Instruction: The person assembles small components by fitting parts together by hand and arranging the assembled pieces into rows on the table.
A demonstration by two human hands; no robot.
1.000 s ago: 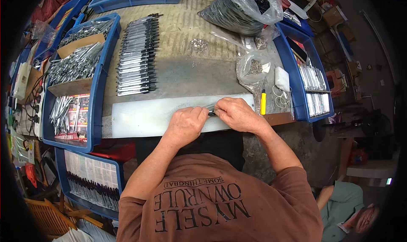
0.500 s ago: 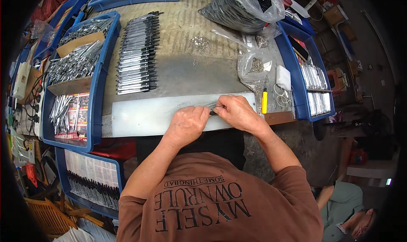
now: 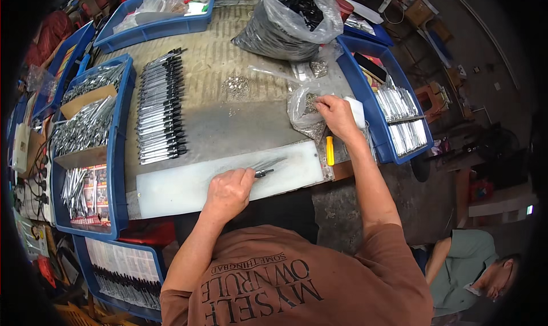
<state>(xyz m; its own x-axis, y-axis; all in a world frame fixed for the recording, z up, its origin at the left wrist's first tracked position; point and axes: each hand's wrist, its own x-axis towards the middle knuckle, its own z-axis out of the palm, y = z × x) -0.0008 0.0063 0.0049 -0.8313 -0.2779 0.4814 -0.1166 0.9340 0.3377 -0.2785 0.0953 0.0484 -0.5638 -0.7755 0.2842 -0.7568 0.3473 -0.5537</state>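
My left hand [image 3: 229, 193] is closed around a slim part whose black end [image 3: 264, 173] sticks out to the right, above the white board [image 3: 171, 184] at the front table edge. The rest of that part is hidden in my fist. Farther right, my right hand [image 3: 338, 119] reaches to a clear plastic bag [image 3: 297, 110] of tiny metal pieces. Its fingers are pinched together at the bag's mouth, and whatever is between them is too small to make out. A long row of slim silver parts with black ends [image 3: 161, 112] lies on the table, left of centre.
Blue trays with silver parts stand at the left [image 3: 119, 155] and right [image 3: 419, 98]. A large grey bag [image 3: 285, 35] of black pieces sits at the back. A yellow-handled tool [image 3: 330, 150] lies beside the board. Another person [image 3: 465, 269] is at lower right.
My right hand has left my left hand and moved right and away to the bag of tiny pieces. My left hand keeps hold of the black-ended part. The whole view has shifted.
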